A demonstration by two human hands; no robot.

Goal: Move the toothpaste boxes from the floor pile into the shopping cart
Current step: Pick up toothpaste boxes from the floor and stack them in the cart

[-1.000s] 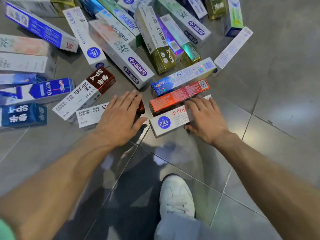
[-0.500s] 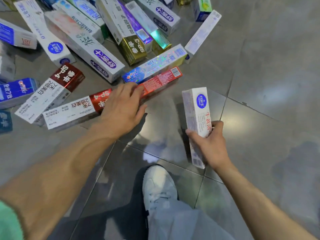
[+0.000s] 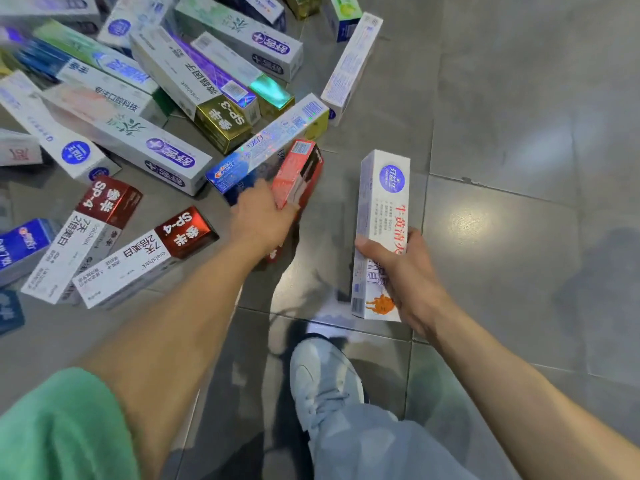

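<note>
Several toothpaste boxes lie in a loose pile (image 3: 166,109) on the grey tiled floor, filling the upper left. My left hand (image 3: 263,223) grips a red-orange box (image 3: 298,171) at the pile's near edge, lifted and tilted off the floor. My right hand (image 3: 408,275) holds a white box (image 3: 381,216) with a blue round logo and red characters, upright above the floor to the right of the pile. No shopping cart is in view.
Two white-and-dark-red boxes (image 3: 114,251) lie at the left of my left forearm. A holographic blue box (image 3: 266,147) lies just behind the red-orange one. My white shoe (image 3: 322,379) and jeans leg stand below the hands. Bare grey tiles (image 3: 519,168) stretch to the right.
My right hand picked the white box up off the floor and holds it upright. My left hand slid onto the red-orange box, closed round it and tipped it up off the floor.
</note>
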